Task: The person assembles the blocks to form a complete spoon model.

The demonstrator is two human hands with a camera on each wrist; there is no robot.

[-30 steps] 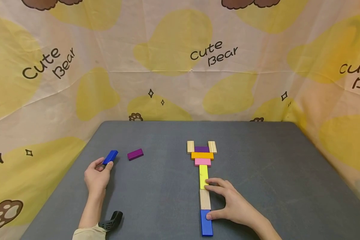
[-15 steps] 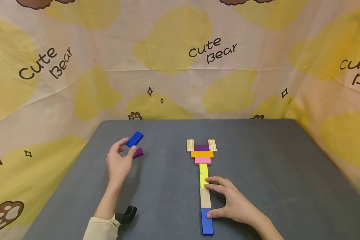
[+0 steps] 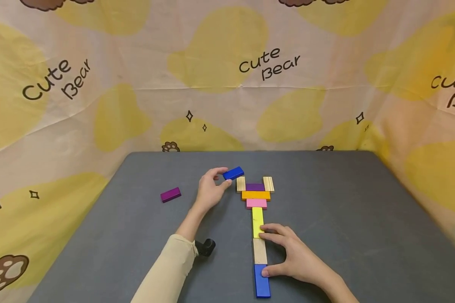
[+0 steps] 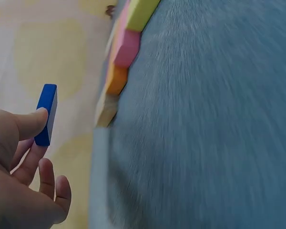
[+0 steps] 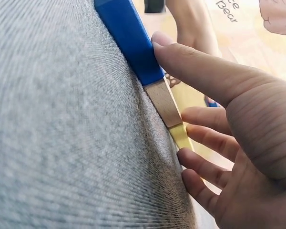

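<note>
My left hand (image 3: 210,191) pinches a blue wooden block (image 3: 233,173) between thumb and fingers, raised beside the far end of a row of blocks. That end has two plain upright-set blocks (image 3: 268,184) flanking a purple block (image 3: 255,187). Toward me follow an orange block (image 3: 255,195), a pink block (image 3: 256,203), a yellow block (image 3: 258,222), a plain wood block (image 3: 260,251) and a second blue block (image 3: 262,281). My right hand (image 3: 297,256) rests along the row, its thumb on the near blue block and its fingertips at the yellow one.
A loose magenta block (image 3: 170,195) lies on the left of the dark grey table (image 3: 345,219). Behind the table hangs a patterned cloth (image 3: 216,50). A black wrist strap piece (image 3: 205,247) sticks out from the left sleeve (image 3: 167,269).
My left hand has carried the blue block to the right, past the magenta block, up to the far end of the row. The right hand stays where it was.
</note>
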